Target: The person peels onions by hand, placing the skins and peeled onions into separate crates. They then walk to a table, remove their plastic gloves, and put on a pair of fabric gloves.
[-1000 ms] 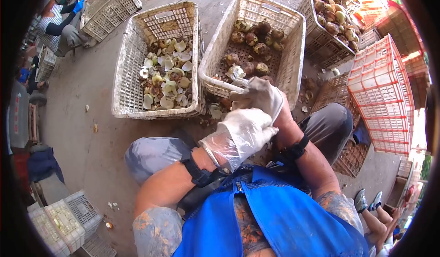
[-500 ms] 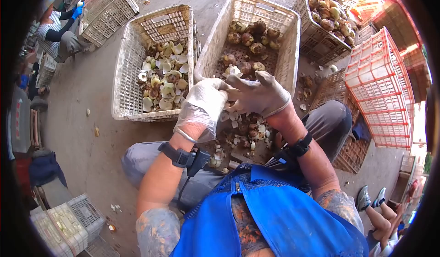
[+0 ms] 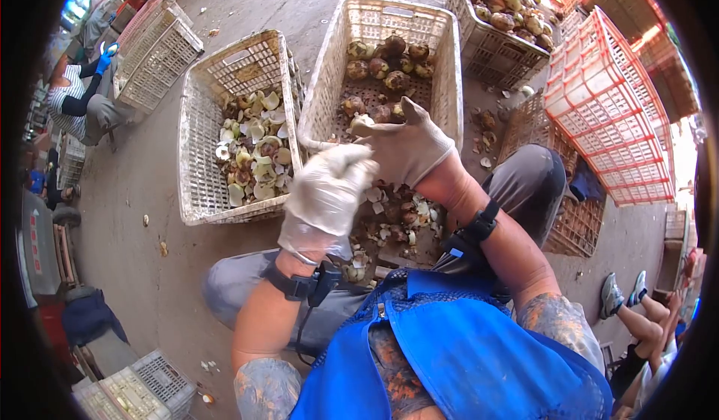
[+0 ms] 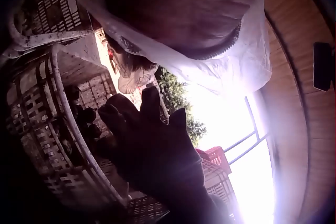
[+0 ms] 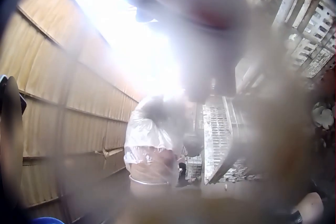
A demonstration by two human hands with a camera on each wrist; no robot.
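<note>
In the head view my left hand (image 3: 329,184), in a thin clear plastic glove, is blurred, with its fingers curled beside the right hand's fingers. My right hand (image 3: 416,147), in a pale grey glove, has its thumb raised and its fingers extended toward the left. The left wrist view shows the right hand (image 4: 157,155) as a dark shape with spread fingers. Just beyond the hands, a dirty white crate (image 3: 454,68) holds round brown-green produce (image 3: 397,81). Another crate (image 3: 183,150) to its left holds pale curved peelings (image 3: 258,128).
More peelings (image 3: 408,221) litter the ground between my knees. A full crate of produce (image 3: 502,46) stands at the back right, near a red-and-white crate (image 3: 607,105). At the far left sits another person (image 3: 82,98) in blue gloves beside crates (image 3: 157,53).
The hands were clasped together, then came apart. The right hand has turned, with its thumb now raised. The left hand's fingers have drawn in. The head view has shifted, moving the crates leftward and down.
</note>
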